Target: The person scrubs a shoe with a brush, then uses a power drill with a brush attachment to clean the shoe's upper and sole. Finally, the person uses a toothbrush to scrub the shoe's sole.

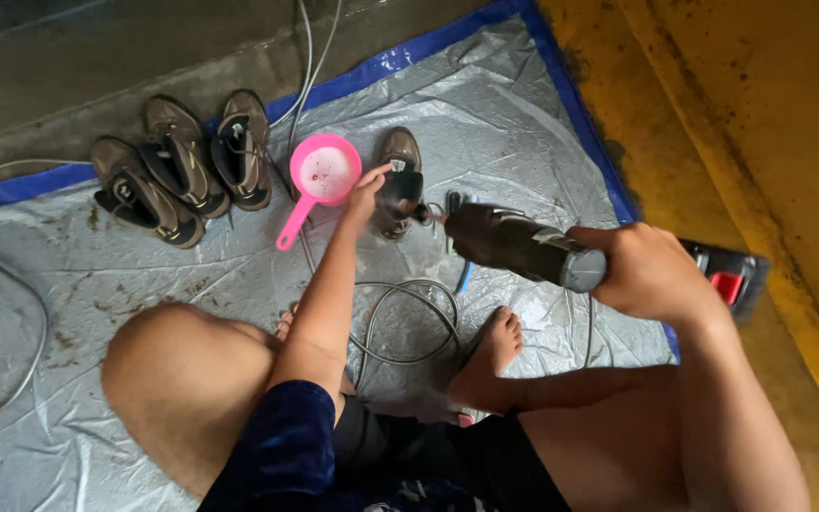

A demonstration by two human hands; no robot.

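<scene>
Head camera looks down on a person who sits on a grey tarpaulin (523, 104) with a blue edge, bare knees to both sides and one bare foot (495, 356) forward. The right hand (651, 275) is clenched around the grip of a dark power tool (523, 246), shaped like a cordless drill, and its front end points at a brown shoe (398, 185) that lies on the tarpaulin just before the person. The left hand (367, 194) reaches to this shoe and touches its near side; I cannot tell if the fingers really close on it or only steady it, because the tool tip and the shoe cover them. I judge the shoe to be rather light but bulky, stiff in the sole and soft in the upper part, and perhaps wet and slippery; the firm places to hold it seem the heel or the sole edge, away from the tool tip. The tool looks heavy and rigid, so the grip near its body is the sensible place. A pink plastic ladle (319, 180) with a long handle lies touching the shoe's left side, light and easy to knock. Further left, three more brown shoes (182, 166) stand together at the tarpaulin's border. A grey hose (409, 322) makes a loop between the legs, and a thin cable (307, 66) runs away toward the concrete floor. At right is a yellow painted floor (760, 114).
</scene>
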